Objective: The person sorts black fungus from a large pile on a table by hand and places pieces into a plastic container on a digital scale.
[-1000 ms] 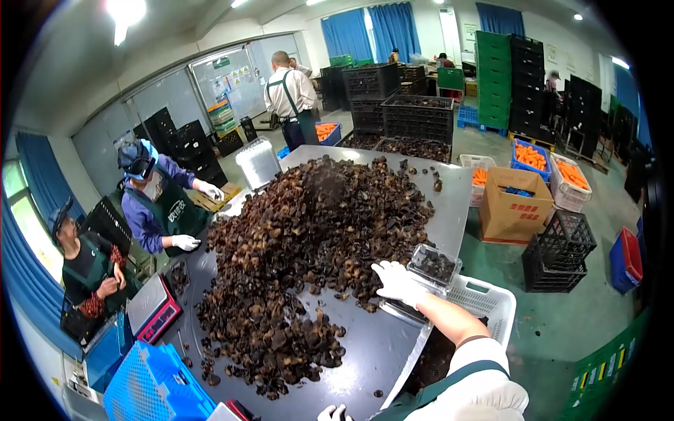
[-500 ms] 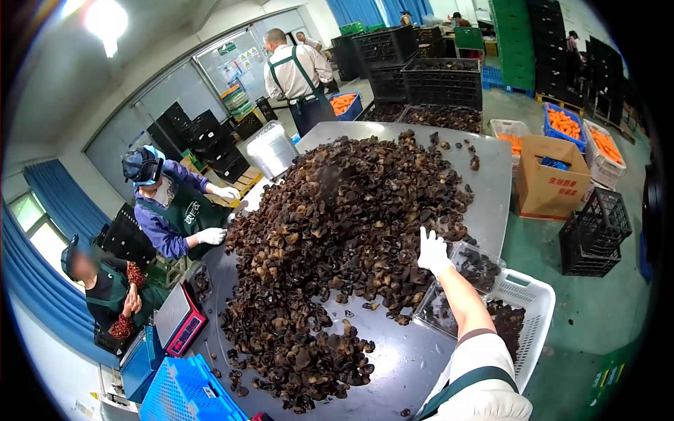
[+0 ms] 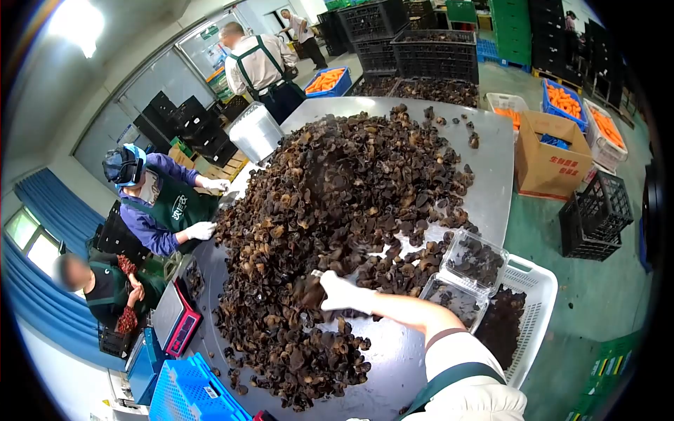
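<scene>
A large heap of dark brown wood ear mushrooms (image 3: 281, 231) covers much of the metal table (image 3: 484, 168). My right hand (image 3: 344, 292), in a white glove, reaches in from the lower right to the near side of the heap. Its fingers are curled against a motion-blurred clump of mushrooms, which partly hides the fingertips. Right of it, two clear plastic trays stand at the table edge. The farther tray (image 3: 475, 261) and the nearer tray (image 3: 456, 302) both have dark mushrooms in them. My left hand is out of view.
A white basket (image 3: 537, 309) with mushrooms stands by the table's right edge. A red scale (image 3: 184, 326) and a blue crate (image 3: 193, 393) are at the lower left. A gloved co-worker (image 3: 168, 203) works across the heap. Stacked clear trays (image 3: 256, 133) stand at the far edge.
My right hand has moved left from beside the clear trays to the heap, its spread fingers now curled at mushrooms. A gap showing bare metal has opened in the heap near the trays.
</scene>
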Motion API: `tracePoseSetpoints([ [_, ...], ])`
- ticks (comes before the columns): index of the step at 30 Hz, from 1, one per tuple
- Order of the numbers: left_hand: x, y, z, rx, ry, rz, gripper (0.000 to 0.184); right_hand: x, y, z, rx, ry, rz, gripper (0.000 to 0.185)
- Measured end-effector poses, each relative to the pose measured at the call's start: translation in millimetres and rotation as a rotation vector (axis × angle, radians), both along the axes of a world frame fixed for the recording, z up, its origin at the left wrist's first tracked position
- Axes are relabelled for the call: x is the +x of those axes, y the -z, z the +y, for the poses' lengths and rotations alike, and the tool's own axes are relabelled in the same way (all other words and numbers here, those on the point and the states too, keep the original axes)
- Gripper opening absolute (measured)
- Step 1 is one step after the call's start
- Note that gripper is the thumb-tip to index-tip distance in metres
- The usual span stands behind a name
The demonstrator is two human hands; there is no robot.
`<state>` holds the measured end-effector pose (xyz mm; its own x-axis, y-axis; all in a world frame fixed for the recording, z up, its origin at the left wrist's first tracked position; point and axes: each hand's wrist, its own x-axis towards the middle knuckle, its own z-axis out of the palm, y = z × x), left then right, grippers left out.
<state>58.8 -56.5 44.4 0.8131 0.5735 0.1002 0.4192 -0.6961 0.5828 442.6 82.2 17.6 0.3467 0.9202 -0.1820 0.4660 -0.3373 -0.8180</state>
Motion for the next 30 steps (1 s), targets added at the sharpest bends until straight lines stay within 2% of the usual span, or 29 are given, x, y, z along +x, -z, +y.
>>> tracePoseSetpoints([
  [1,0.3,-2.2,-1.0,-0.016,-0.012,0.024,0.025,-20.9,-6.0,4.7,-0.094,-0.096,0.149,0.066],
  [2,-2.3,3.3,-1.5,-0.026,-0.024,0.021,0.026,-45.3,-18.0,-2.3,-0.035,-0.246,0.091,0.078],
  [3,-3.5,13.0,-1.7,-0.025,-0.033,0.030,0.026,-74.3,24.4,13.7,0.133,-0.319,-0.048,0.094],
  [4,-5.3,25.4,-2.7,0.112,-0.033,-0.072,0.028,-89.1,1.4,-6.1,0.155,-0.378,-0.134,0.105],
  [5,-9.0,37.3,-3.3,0.248,-0.035,-0.174,0.030,-98.4,-3.4,-12.0,0.148,-0.409,-0.308,0.099],
  [7,-21.3,63.1,0.2,0.211,-0.055,-0.141,0.028,-82.8,-21.2,-23.4,0.216,-0.454,-0.298,0.094],
  [8,-28.2,74.2,1.6,0.178,-0.056,-0.121,0.026,-63.5,-36.5,-36.3,0.259,-0.425,-0.205,0.082],
  [9,-34.6,79.7,-0.7,0.141,-0.055,-0.104,0.024,-43.9,-43.3,-50.2,0.332,-0.342,-0.254,0.072],
  [10,-22.7,59.8,-3.9,0.173,-0.082,-0.107,0.022,-21.9,-72.9,-74.5,0.212,-0.243,-0.302,0.061],
  [11,-24.4,63.0,-5.3,0.113,-0.116,-0.088,0.022,3.6,-84.2,-84.3,0.001,-0.207,-0.411,0.054],
  [13,-21.6,62.7,-3.8,0.115,-0.094,-0.113,0.022,49.9,-67.1,-119.5,-0.275,-0.012,-0.722,0.062],
  [15,-28.2,69.7,-2.2,0.123,-0.070,-0.078,0.023,84.6,-19.3,-160.9,-0.371,0.268,-1.100,0.057],
  [17,-29.5,68.5,-3.9,0.062,-0.083,-0.064,0.024,108.1,-14.6,-180.2,-0.587,0.293,-0.926,0.061],
  [18,-28.8,67.1,-5.4,0.086,-0.089,-0.058,0.026,113.3,-13.6,-183.3,-0.562,0.312,-0.679,0.062],
  [19,-29.5,66.6,-5.4,0.089,-0.084,-0.043,0.026,114.8,-7.3,-184.8,-0.556,0.229,-0.628,0.049],
  [21,-34.1,73.4,-2.7,0.085,-0.063,-0.040,0.026,95.0,26.3,-174.3,-0.450,0.216,-0.917,0.036],
  [22,-33.5,71.4,-2.0,0.090,-0.052,-0.039,0.026,83.6,34.9,-167.3,-0.220,0.193,-0.694,0.031],
  [23,-32.0,68.5,-2.5,0.058,-0.056,-0.059,0.026,67.2,44.6,-161.7,-0.126,0.179,-0.662,0.029],
  [24,-30.9,65.5,-2.8,0.026,-0.061,-0.077,0.026,45.6,34.8,-154.4,-0.034,0.159,-0.629,0.027],
  [25,-29.2,63.1,-3.4,0.028,-0.051,-0.074,0.026,5.2,-14.5,-139.7,-0.083,0.146,-0.787,0.027],
  [27,-26.0,59.1,-5.2,0.099,-0.056,-0.098,0.025,-30.5,-32.9,-123.7,-0.115,-0.160,-0.604,0.037],
  [29,-25.0,58.4,-5.7,0.115,-0.041,-0.103,0.025,-75.4,0.0,-119.4,0.025,-0.392,-0.474,0.063],
  [30,-23.4,59.1,-2.5,0.136,-0.035,-0.110,0.024,-90.0,-5.4,-124.9,0.080,-0.486,-0.392,0.072],
])
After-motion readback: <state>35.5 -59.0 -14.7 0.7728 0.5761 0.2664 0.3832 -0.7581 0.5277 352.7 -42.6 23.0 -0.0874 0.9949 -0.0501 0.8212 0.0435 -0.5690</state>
